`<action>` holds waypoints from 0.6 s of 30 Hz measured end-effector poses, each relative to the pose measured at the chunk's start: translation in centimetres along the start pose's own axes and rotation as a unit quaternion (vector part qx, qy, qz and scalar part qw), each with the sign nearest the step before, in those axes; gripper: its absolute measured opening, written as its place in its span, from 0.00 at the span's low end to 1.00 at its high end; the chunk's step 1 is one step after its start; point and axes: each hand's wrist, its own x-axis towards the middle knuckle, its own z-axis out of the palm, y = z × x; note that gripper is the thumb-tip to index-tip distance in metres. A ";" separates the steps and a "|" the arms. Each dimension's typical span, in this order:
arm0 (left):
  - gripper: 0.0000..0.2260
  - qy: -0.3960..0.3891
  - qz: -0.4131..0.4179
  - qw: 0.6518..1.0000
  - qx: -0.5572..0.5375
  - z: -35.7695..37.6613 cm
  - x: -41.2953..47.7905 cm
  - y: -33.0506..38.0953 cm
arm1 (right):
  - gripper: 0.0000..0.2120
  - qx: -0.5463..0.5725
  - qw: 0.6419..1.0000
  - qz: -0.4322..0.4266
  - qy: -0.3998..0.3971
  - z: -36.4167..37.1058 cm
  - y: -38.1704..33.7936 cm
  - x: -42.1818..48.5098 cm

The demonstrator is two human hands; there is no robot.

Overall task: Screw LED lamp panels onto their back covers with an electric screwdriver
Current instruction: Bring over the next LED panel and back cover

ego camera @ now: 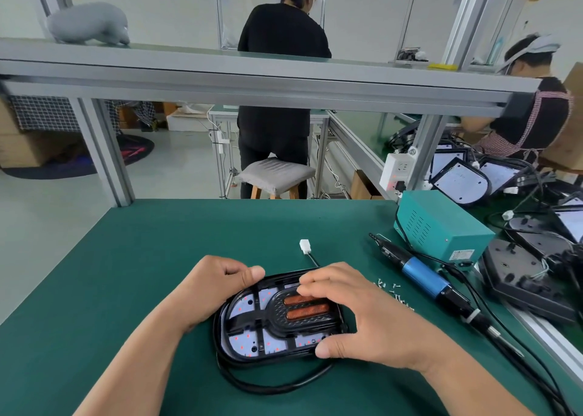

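A black lamp back cover (252, 357) lies on the green table in front of me with an LED panel (271, 327) seated inside it, its white board dotted with red lights and two copper-coloured strips in the middle. My left hand (217, 286) grips the cover's far left edge, thumb on the rim. My right hand (353, 314) holds the right side, fingers curled over the panel's top and thumb on the near rim. The blue and black electric screwdriver (426, 277) lies on the table to the right, untouched. Several small screws (392, 292) lie beside it.
The lamp's black cable (277, 387) loops near me, and its white connector (305, 246) lies beyond the lamp. A teal power box (441, 226) stands at the right. More lamp covers (520, 277) are piled far right. Two people work beyond the table; a stool (276, 173) stands there.
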 end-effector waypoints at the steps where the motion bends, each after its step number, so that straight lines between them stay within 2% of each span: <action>1: 0.34 0.008 0.002 1.000 0.011 0.1 0.0 0.0 | 0.34 0.009 1.000 0.001 0.002 0.0 0.0 0.0; 3: 0.42 0.026 0.010 0.999 0.030 0.1 0.2 -0.2 | 0.32 0.027 1.000 0.006 0.011 0.0 0.0 -0.1; 5: 0.43 0.026 0.016 0.999 0.037 0.1 0.3 -0.4 | 0.31 0.039 0.999 0.010 0.025 0.0 0.1 -0.1; 10: 0.27 0.010 0.006 1.000 0.010 0.3 0.1 -0.3 | 0.32 0.040 0.999 0.014 0.015 0.4 0.1 0.0; 12: 0.28 0.012 0.003 1.000 -0.001 0.3 0.2 -0.4 | 0.32 0.032 0.999 0.017 -0.004 0.7 0.0 0.2; 15: 0.38 0.019 0.011 1.000 0.003 0.1 0.3 -0.5 | 0.33 0.015 0.999 0.029 -0.017 0.7 0.1 0.3; 16: 0.38 0.018 0.014 1.000 0.005 0.1 0.2 -0.5 | 0.33 0.013 0.999 0.029 -0.016 0.7 0.2 0.4; 18: 0.31 0.008 0.013 1.000 -0.010 0.0 0.2 -0.5 | 0.32 0.020 1.000 0.018 -0.010 0.7 0.3 0.4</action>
